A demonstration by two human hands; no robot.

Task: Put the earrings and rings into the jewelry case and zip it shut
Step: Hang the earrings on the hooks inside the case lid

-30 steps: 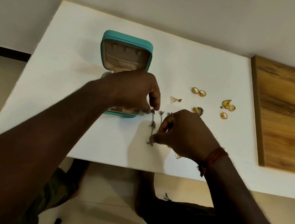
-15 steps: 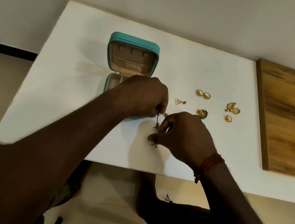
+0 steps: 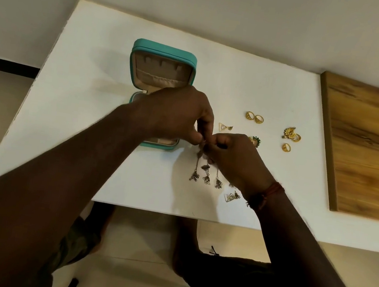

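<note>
Left hand (image 3: 178, 115) and right hand (image 3: 235, 159) pinch earring (image 3: 206, 177) beside jewelry case (image 3: 165, 50), near front edge of table (image 3: 127, 195).

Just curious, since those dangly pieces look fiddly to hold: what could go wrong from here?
1. The left hand and right hand both pinch the top of the dark dangling chain earrings. The strands hang close together, so they might tangle or slip from the grip.
2. The small triangular wire earring lies near the front edge of the white table, right beside the right wrist, which could sweep it off.
</note>
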